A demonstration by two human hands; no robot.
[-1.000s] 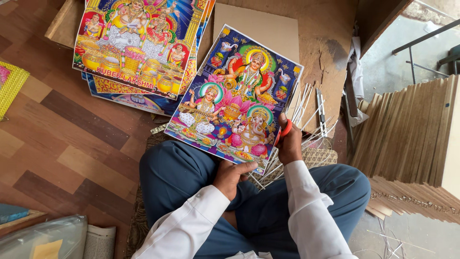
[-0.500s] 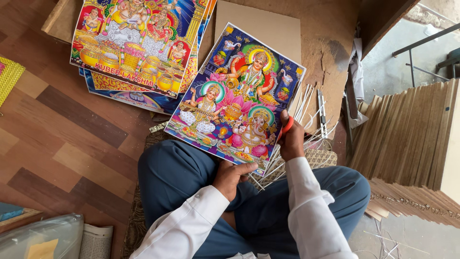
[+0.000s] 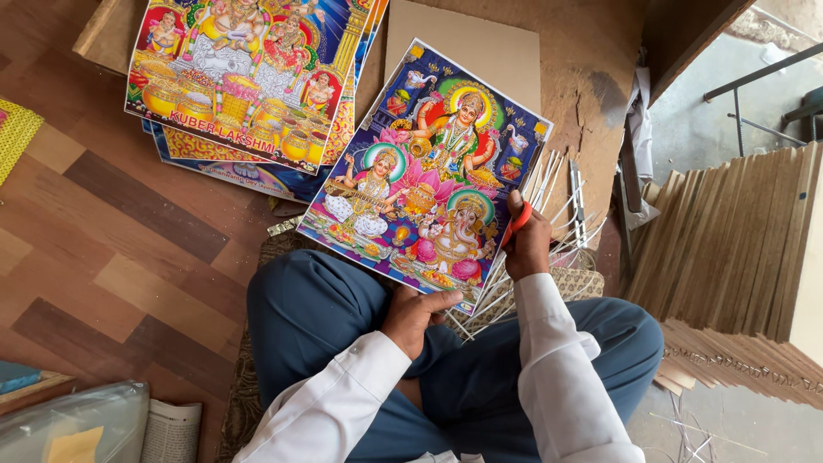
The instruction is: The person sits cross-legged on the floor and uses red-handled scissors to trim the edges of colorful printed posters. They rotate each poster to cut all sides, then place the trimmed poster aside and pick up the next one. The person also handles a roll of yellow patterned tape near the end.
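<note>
A colourful printed poster [image 3: 429, 176] showing three seated figures lies tilted over my knees and a brown cardboard sheet [image 3: 467, 43]. My left hand [image 3: 416, 313] grips the poster's near edge from below. My right hand [image 3: 525, 244] sits at the poster's right edge and is closed on a small red-handled tool [image 3: 517, 225] whose tip I cannot make out. Thin white paper strips [image 3: 549, 201] fan out under the poster's right side.
A stack of similar posters [image 3: 244, 77] lies at the upper left on the wood-pattern floor [image 3: 111, 249]. A pile of brown boards [image 3: 737, 240] stands at the right. Folded newspaper [image 3: 171, 429] and a plastic bag [image 3: 69, 424] are at the lower left. A woven mat [image 3: 570, 281] is under me.
My right hand has slid slightly up along the poster's right edge. The poster and my left hand have barely moved.
</note>
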